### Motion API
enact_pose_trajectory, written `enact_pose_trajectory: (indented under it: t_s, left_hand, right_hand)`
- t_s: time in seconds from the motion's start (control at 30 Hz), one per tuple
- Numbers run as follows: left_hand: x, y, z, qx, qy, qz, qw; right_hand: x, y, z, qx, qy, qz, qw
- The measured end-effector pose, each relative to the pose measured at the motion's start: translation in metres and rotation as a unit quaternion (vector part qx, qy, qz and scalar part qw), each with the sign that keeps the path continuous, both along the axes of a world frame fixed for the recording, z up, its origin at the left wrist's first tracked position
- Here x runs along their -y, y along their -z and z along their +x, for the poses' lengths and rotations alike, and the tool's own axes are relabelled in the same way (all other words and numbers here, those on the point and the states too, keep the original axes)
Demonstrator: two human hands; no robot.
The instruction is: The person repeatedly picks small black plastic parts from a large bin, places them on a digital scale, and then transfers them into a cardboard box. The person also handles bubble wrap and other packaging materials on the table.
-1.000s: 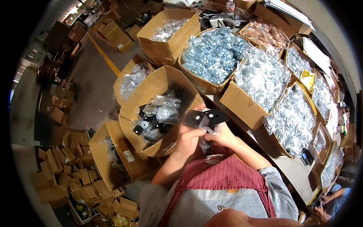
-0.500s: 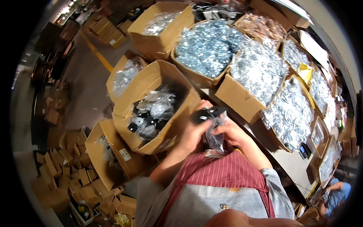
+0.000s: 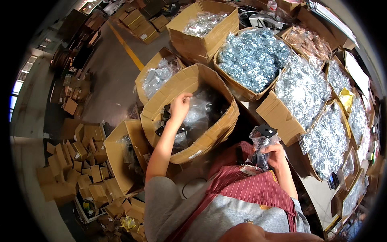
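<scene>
My right hand (image 3: pixel 275 155), in front of the apron, grips a clear plastic bag (image 3: pixel 261 141). A flat black part with holes (image 3: pixel 266 130) shows at the top of this bag. My left hand (image 3: pixel 180 107) is over the open cardboard box (image 3: pixel 167 97) at the left, its fingers curled together. Beside those fingers lies crumpled clear plastic (image 3: pixel 199 111). Whether they pinch something is hidden. More black parts (image 3: pixel 160 130) and clear bags lie inside that box.
Open boxes of bagged small silvery parts (image 3: pixel 302 86) stand at the right. A box of bluish metal parts (image 3: pixel 254 58) is ahead. Another carton (image 3: pixel 115 155) stands at the near left, with heaped cardboard boxes (image 3: pixel 96 177) beyond. A small dark device (image 3: pixel 333 180) sits on the right-hand table.
My hands have parted: the left has moved over the box, while the right has shifted right and keeps the bag. The whole view has swung, so the boxes appear farther right.
</scene>
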State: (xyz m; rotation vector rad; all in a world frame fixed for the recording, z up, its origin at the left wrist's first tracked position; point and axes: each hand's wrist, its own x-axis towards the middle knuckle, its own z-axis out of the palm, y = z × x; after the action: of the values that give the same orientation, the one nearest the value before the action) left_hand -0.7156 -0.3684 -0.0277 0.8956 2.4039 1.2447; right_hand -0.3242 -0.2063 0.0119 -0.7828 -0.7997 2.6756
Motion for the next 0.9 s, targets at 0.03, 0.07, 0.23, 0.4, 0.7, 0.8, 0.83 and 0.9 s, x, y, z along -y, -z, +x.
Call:
enact_pose_trajectory:
  t_s: [0.03,0.07,0.23,0.4,0.7,0.8,0.83,0.9]
  left_hand:
    - [-0.011,0.003,-0.008,-0.04,0.019,-0.034,0.998]
    - [-0.022,0.007,-0.014,-0.147,0.085,-0.116,0.979]
    - [-0.057,0.081,-0.044,-0.342,0.343,-0.441,0.756]
    - [-0.074,0.093,-0.023,-0.358,0.406,-0.372,0.754]
    - [-0.014,-0.033,0.025,0.003,0.226,-0.066,0.972]
    - [-0.002,-0.038,0.069,0.111,0.263,0.057,0.957]
    - [-0.003,-0.043,0.087,0.152,0.275,0.085,0.945]
    - [-0.008,-0.076,0.117,0.121,0.337,0.029,0.933]
  right_hand:
    - [0.0,-0.002,-0.001,0.0,0.0,-0.002,1.0]
    - [0.001,-0.004,-0.003,-0.001,-0.001,-0.003,1.0]
    - [0.004,-0.024,-0.013,0.024,-0.025,0.007,0.999]
    - [-0.002,-0.007,0.009,0.044,0.034,0.006,0.998]
    - [-0.005,-0.018,0.004,0.059,0.192,0.144,0.969]
    - [-0.018,-0.074,-0.04,0.011,0.082,0.305,0.949]
    - [-0.021,-0.089,-0.044,-0.01,0.034,0.333,0.942]
    - [-0.025,-0.075,-0.05,-0.06,0.02,0.384,0.921]
